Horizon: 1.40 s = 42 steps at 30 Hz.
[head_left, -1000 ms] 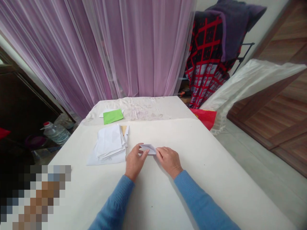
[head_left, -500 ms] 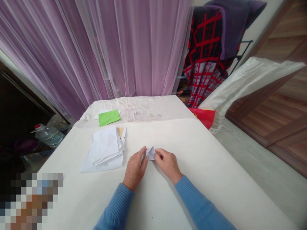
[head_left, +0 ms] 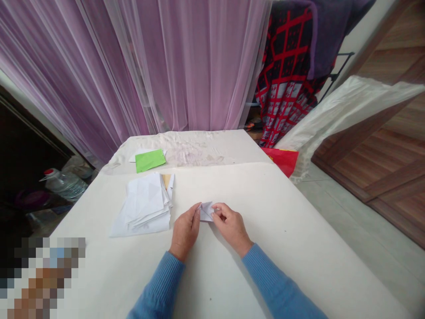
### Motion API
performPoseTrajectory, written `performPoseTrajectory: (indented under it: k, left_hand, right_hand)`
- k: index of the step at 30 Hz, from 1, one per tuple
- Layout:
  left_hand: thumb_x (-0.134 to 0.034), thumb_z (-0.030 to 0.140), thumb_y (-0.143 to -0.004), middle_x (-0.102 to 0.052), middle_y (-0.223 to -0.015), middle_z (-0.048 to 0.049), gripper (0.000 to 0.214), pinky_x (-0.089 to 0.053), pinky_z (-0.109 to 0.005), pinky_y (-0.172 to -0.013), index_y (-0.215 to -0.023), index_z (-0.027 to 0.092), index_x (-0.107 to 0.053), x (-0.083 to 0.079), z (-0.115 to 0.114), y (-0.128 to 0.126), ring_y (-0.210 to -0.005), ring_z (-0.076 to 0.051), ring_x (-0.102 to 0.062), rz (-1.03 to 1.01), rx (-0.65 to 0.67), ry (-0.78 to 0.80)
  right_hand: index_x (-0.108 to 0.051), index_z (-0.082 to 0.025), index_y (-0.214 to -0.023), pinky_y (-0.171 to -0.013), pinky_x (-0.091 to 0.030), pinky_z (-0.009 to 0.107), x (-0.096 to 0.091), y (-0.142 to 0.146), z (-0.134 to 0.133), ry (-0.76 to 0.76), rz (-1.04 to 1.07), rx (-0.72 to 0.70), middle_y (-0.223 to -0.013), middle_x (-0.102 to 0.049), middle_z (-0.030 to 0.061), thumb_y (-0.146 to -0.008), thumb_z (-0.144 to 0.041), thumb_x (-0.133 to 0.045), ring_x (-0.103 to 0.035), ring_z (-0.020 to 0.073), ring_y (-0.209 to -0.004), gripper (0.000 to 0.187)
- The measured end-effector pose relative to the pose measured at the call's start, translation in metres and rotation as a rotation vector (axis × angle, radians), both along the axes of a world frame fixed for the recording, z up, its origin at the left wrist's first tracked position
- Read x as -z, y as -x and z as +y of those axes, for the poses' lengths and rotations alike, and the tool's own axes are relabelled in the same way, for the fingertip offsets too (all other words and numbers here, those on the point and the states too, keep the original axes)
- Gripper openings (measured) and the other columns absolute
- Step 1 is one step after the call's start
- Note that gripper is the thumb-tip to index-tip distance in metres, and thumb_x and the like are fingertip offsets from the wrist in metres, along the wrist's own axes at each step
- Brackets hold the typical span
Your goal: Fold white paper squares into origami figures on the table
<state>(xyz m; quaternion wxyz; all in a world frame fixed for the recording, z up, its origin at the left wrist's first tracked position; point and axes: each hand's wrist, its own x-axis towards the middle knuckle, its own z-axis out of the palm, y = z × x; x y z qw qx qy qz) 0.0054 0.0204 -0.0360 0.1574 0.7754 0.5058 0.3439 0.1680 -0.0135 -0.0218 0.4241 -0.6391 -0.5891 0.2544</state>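
A small folded piece of white paper is held between my two hands, just over the middle of the table. My left hand pinches its left edge between thumb and fingers. On the other side, my right hand grips the right edge, its fingers curled. Fold lines and a flap show on the paper's face; its side edges are hidden by my fingers. To the left of my left hand lies a stack of white paper sheets.
The white-covered table runs up to a purple curtain. A green paper lies beyond the stack. Off the left side stands a plastic bottle; at the right edge are a red bag and a white plastic sheet.
The folded paper's raised point has gone down, and its face now looks flatter and wider. My left hand's fingers have shifted slightly left and closed on its edge.
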Motion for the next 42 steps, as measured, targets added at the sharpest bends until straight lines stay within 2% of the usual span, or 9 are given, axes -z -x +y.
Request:
performPoseTrajectory:
  k: [2, 5, 10, 14, 18, 23, 28, 35, 42]
  left_hand:
    - [-0.041, 0.033, -0.094, -0.076, -0.095, -0.0051, 0.034, -0.053, -0.026, -0.070, -0.113, 0.021, -0.067, -0.002, 0.002, 0.001, -0.080, -0.019, -0.071, -0.059, -0.058, 0.091]
    - [-0.041, 0.035, -0.092, -0.075, -0.084, -0.0027, 0.035, -0.050, -0.024, -0.065, -0.109, 0.020, -0.068, -0.005, 0.004, 0.002, -0.073, -0.017, -0.068, -0.145, -0.090, 0.186]
    - [-0.041, 0.039, -0.090, -0.069, -0.072, 0.0009, 0.035, -0.046, -0.022, -0.065, -0.095, 0.019, -0.070, -0.010, 0.003, 0.004, -0.069, -0.014, -0.062, -0.258, -0.086, 0.251]
    - [-0.042, 0.040, -0.088, -0.064, -0.066, 0.0020, 0.035, -0.043, -0.022, -0.062, -0.083, 0.018, -0.069, -0.014, 0.003, 0.006, -0.064, -0.013, -0.058, -0.307, -0.073, 0.283]
    - [-0.042, 0.044, -0.087, -0.061, -0.062, 0.0021, 0.037, -0.043, -0.021, -0.058, -0.080, 0.018, -0.068, -0.014, 0.005, 0.009, -0.060, -0.013, -0.055, -0.384, 0.012, 0.371]
    - [-0.041, 0.045, -0.087, -0.062, -0.067, 0.0007, 0.038, -0.046, -0.021, -0.061, -0.083, 0.018, -0.068, -0.011, 0.006, 0.011, -0.065, -0.014, -0.056, -0.357, 0.068, 0.425]
    - [-0.037, 0.044, -0.087, -0.061, -0.067, -0.0001, 0.040, -0.047, -0.022, -0.063, -0.080, 0.019, -0.066, -0.011, 0.005, 0.010, -0.067, -0.015, -0.057, -0.284, 0.074, 0.429]
    - [-0.036, 0.044, -0.088, -0.056, -0.061, 0.0014, 0.040, -0.045, -0.021, -0.059, -0.072, 0.019, -0.062, -0.017, 0.002, 0.008, -0.062, -0.014, -0.054, -0.273, 0.099, 0.424]
    - [-0.037, 0.050, -0.091, -0.058, -0.060, 0.0011, 0.047, -0.044, -0.021, -0.059, -0.071, 0.017, -0.065, -0.023, -0.002, 0.007, -0.061, -0.013, -0.054, -0.299, 0.157, 0.397]
  right_hand:
    - [-0.069, -0.022, -0.092, -0.065, -0.049, 0.023, -0.002, 0.001, -0.002, -0.072, -0.014, -0.077, -0.075, -0.073, 0.0000, -0.084, -0.027, -0.052, -0.067, 0.0145, -0.068, 0.019]
    - [-0.070, -0.021, -0.095, -0.075, -0.050, 0.025, -0.005, -0.001, -0.004, -0.216, -0.094, -0.208, -0.090, -0.074, 0.0039, -0.087, -0.020, -0.045, -0.068, 0.0156, -0.082, 0.027]
    - [-0.067, -0.022, -0.106, -0.080, -0.050, 0.028, -0.004, -0.004, -0.006, -0.329, -0.327, -0.281, -0.095, -0.073, 0.0052, -0.084, -0.010, -0.046, -0.065, 0.0171, -0.087, 0.033]
    - [-0.068, -0.024, -0.104, -0.081, -0.050, 0.028, -0.002, -0.005, -0.008, -0.376, -0.430, -0.332, -0.095, -0.072, 0.0039, -0.086, -0.011, -0.052, -0.064, 0.0170, -0.088, 0.027]
    - [-0.070, -0.025, -0.093, -0.080, -0.050, 0.028, -0.004, -0.003, -0.007, -0.379, -0.388, -0.239, -0.096, -0.066, 0.0050, -0.088, -0.018, -0.056, -0.061, 0.0166, -0.089, 0.017]
    - [-0.069, -0.023, -0.085, -0.092, -0.050, 0.035, -0.004, 0.001, -0.005, -0.329, -0.299, -0.161, -0.124, -0.055, 0.0091, -0.086, -0.024, -0.059, -0.059, 0.0204, -0.107, 0.010]
    - [-0.067, -0.023, -0.088, -0.088, -0.050, 0.031, -0.003, 0.003, -0.005, -0.254, -0.204, -0.166, -0.107, -0.065, 0.0060, -0.088, -0.026, -0.056, -0.063, 0.0181, -0.099, 0.011]
    - [-0.062, -0.021, -0.078, -0.063, -0.044, 0.021, -0.008, 0.004, -0.005, -0.169, -0.190, -0.126, -0.077, -0.062, 0.0003, -0.089, -0.029, -0.052, -0.057, 0.0122, -0.070, 0.017]
    - [-0.059, -0.021, -0.074, -0.062, -0.040, 0.021, -0.009, 0.004, -0.005, -0.167, -0.203, -0.096, -0.072, -0.059, 0.0002, -0.090, -0.034, -0.048, -0.053, 0.0116, -0.065, 0.024]
